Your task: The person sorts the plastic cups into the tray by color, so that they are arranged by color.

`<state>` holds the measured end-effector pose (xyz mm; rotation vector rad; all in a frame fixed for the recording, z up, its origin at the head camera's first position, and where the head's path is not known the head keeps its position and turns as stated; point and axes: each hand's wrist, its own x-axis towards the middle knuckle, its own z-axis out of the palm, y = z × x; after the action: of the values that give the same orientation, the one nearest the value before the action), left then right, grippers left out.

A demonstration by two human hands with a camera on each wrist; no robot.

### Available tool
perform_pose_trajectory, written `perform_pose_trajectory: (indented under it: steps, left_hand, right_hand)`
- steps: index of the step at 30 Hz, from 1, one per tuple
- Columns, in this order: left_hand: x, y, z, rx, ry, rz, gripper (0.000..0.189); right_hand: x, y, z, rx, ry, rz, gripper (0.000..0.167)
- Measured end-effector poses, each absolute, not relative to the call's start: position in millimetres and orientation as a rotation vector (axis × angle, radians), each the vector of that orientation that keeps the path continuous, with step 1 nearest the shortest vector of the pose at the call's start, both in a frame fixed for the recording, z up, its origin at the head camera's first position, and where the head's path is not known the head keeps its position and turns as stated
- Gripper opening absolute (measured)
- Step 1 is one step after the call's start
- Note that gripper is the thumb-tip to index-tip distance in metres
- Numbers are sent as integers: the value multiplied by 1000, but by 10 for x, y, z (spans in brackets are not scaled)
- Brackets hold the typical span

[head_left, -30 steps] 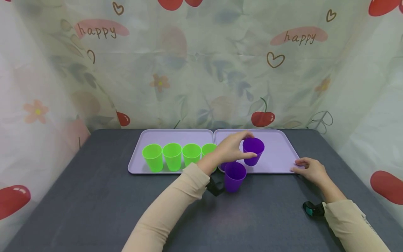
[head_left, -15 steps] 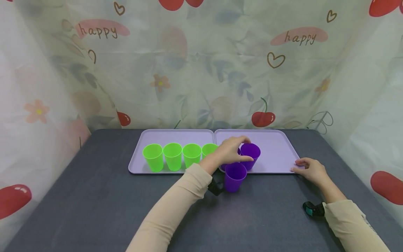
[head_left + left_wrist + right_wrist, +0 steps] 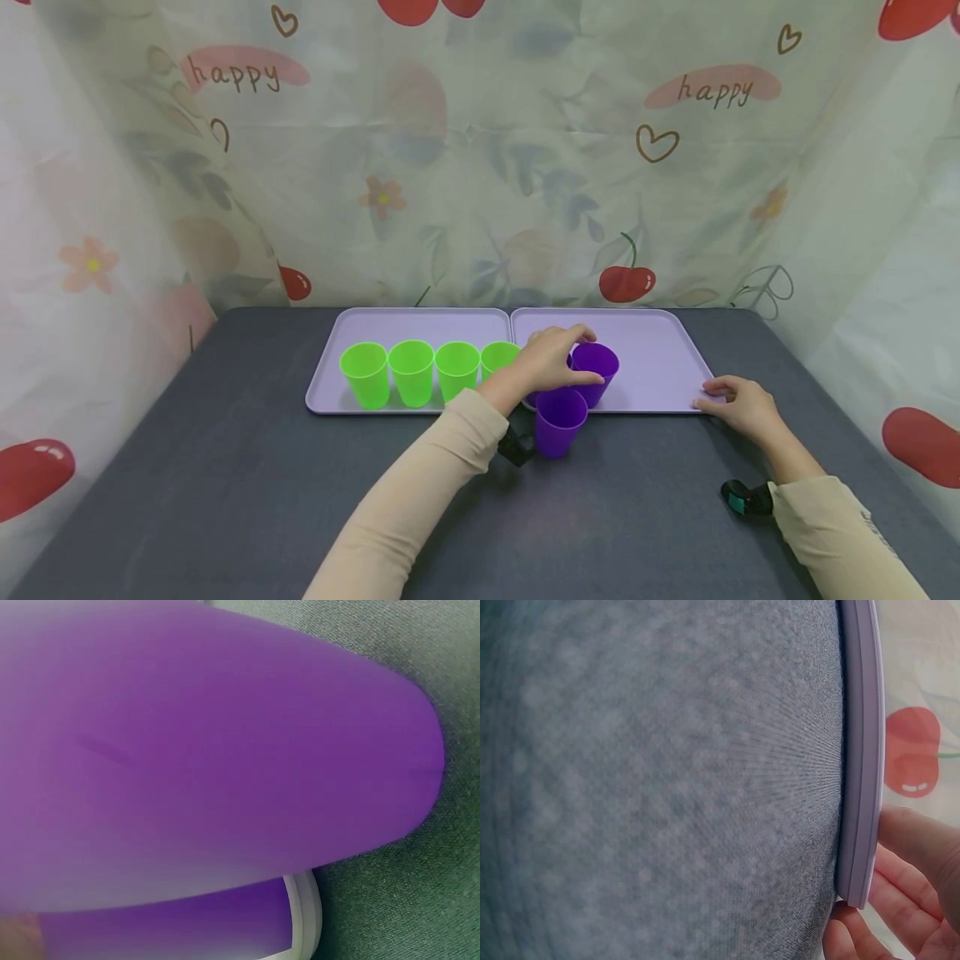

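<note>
My left hand [image 3: 551,358] holds a purple cup [image 3: 597,371] upright by its sides, low over or on the right-hand lilac tray [image 3: 652,358]; its base is hidden. Another purple cup [image 3: 559,423] stands on the table just in front of that tray, and looms large in the left wrist view as a purple cup wall [image 3: 262,750]. A further purple cup [image 3: 532,398] shows only in part behind my left hand. At the tray's front right corner my right hand [image 3: 746,407] pinches the rim, with the thumb and fingers on either side of it in the right wrist view.
A second lilac tray [image 3: 420,323] lies directly to the left, edge to edge with the first. Several green cups [image 3: 411,375] stand in a row on it, the rightmost partly covered by my left hand. A dark grey cloth [image 3: 225,467] covers the table; a printed curtain [image 3: 480,167] hangs behind.
My left hand has brought the purple cup down and slightly left, closer to the other purple cups. In the last half second it has barely moved. My right hand stays at the tray corner.
</note>
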<state>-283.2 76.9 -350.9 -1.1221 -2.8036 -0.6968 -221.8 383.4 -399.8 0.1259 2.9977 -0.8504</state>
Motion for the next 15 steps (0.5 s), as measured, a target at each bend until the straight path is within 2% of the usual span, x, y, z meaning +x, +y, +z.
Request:
perform_pose_trajectory:
  steps: [8,15]
  left_hand:
    - [-2838,741,-3476,-1148,-2788,-772,63]
    - [-2812,597,-3408,-1227,-2708,-949,55]
  right_hand:
    - [-2213,3832,-3999,109,3015,-839,50]
    - [-2214,3832,-3991,105,3008,-842,51]
